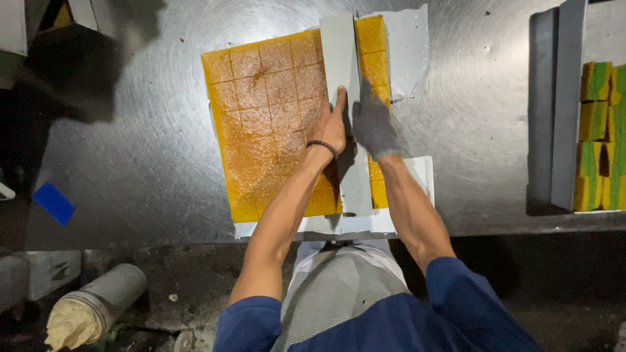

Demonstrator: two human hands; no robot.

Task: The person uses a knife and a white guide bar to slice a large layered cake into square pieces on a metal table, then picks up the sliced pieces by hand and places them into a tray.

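**A:** While the left hand (330, 126) lies flat, fingers stretched out and pressed on the long grey straightedge (345, 98), the slab stays right under it. Bare hand, dark beaded band at the wrist.

**B:** And the right hand (373, 124)?

**A:** Gloved in grey, just beside the left one, on the other edge of that straightedge. It looks curled downward against the strip, but whether it grips anything, a blade for instance, I cannot tell from here.

**B:** Where does the cake sit?

**A:** The orange-yellow cake slab (274, 124) is in the middle of the steel tabletop (143, 150), resting on a sheet of white paper (409, 45) that sticks out at the far right and along the near edge. Score lines divide the upper part into squares. The straightedge runs lengthwise over it, leaving a narrow strip of cake (373, 49) showing on the right side.

**B:** Anything else around?

**A:** Far right, a grey tray (561, 111) holding green-and-yellow layered cake pieces (596, 117), well apart from the hands. On the left, a small blue piece (53, 203) at the tabletop's edge. Down on the floor, lower left, a cylindrical container (98, 306) lying on its side, with pale creamy stuff at its mouth.
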